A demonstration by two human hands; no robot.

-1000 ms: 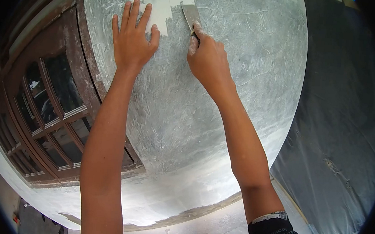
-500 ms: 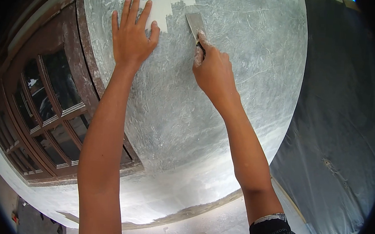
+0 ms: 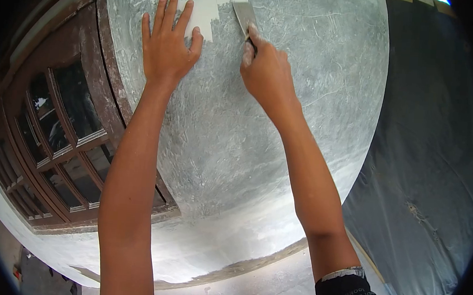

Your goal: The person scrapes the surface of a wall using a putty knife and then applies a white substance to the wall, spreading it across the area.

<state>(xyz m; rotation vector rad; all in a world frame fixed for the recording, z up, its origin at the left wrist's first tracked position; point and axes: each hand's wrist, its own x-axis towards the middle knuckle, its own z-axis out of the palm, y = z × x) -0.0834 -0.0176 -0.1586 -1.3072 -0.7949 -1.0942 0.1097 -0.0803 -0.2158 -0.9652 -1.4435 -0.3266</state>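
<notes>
My left hand (image 3: 169,49) lies flat on the grey wall (image 3: 221,135), fingers spread, with its fingertips at the edge of a pale smooth patch (image 3: 205,8). To its right, my right hand (image 3: 267,64) is closed around the handle of a putty knife (image 3: 244,15). The knife's wide metal blade points up and meets the wall just right of the pale patch. White residue coats the thumb and forefinger of this hand. Most of the handle is hidden by the fingers.
A brown wooden window frame (image 3: 84,49) with glass panes borders the wall on the left. Dark sheeting (image 3: 427,161) hangs on the right. Below, the wall turns whiter, with a rough brownish strip (image 3: 250,263) along its foot.
My right hand and the putty knife have moved slightly up and left along the wall, closer to the pale patch. My left hand stays in nearly the same place.
</notes>
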